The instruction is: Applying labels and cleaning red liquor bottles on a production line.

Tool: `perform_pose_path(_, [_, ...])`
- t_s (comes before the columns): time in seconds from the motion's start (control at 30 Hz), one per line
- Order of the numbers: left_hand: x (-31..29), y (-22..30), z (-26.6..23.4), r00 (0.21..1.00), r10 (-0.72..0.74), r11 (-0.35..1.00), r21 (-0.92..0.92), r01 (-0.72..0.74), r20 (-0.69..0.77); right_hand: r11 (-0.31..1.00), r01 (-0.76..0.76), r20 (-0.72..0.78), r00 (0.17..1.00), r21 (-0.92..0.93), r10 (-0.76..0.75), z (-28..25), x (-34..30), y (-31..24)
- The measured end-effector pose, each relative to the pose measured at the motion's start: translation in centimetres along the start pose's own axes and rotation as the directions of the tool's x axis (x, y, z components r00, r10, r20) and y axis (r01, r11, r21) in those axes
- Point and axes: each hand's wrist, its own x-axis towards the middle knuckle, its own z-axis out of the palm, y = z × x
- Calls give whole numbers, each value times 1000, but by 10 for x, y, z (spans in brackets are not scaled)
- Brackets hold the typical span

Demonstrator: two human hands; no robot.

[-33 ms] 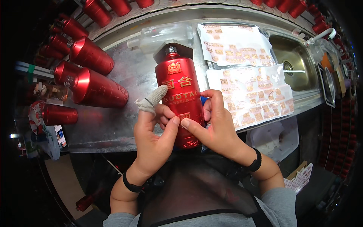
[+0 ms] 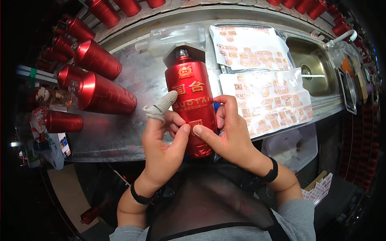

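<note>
Clasping red bottle (image 2: 192, 108) between left fingers (image 2: 173, 117) and right fingers (image 2: 230, 105), thumbs (image 2: 206, 135) at square emblem (image 2: 196, 123), pose nearly unchanged since earlier.

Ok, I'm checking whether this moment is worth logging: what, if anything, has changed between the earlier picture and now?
Nothing has visibly moved, and nothing was taken hold of or let go. The left hand and right hand stay on the red bottle, near its small square emblem. The printed sheets lie as before.
</note>
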Motion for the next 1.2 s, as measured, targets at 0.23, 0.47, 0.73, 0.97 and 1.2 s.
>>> perform_pose_path(0.23, [-7,-10,-9,998,16,999,45,-13,-63,998,23,-15,1000,50,-22,3,1,5])
perform_pose_path(0.47, [-4,-18,-5,997,-52,998,-35,54,64,996,41,-23,999,73,-40,4,2,5])
perform_pose_path(0.73, [3,-16,-12,987,-29,988,-147,53,161,988,-44,4,999,145,44,4,5,12])
perform_pose_path(0.97, [4,-22,-6,994,-44,982,-177,61,99,992,30,58,998,125,-38,2,3,19])
perform_pose_path(1.2, [8,-25,-13,988,-47,958,-272,86,147,958,-49,59,998,284,33,5,4,27])
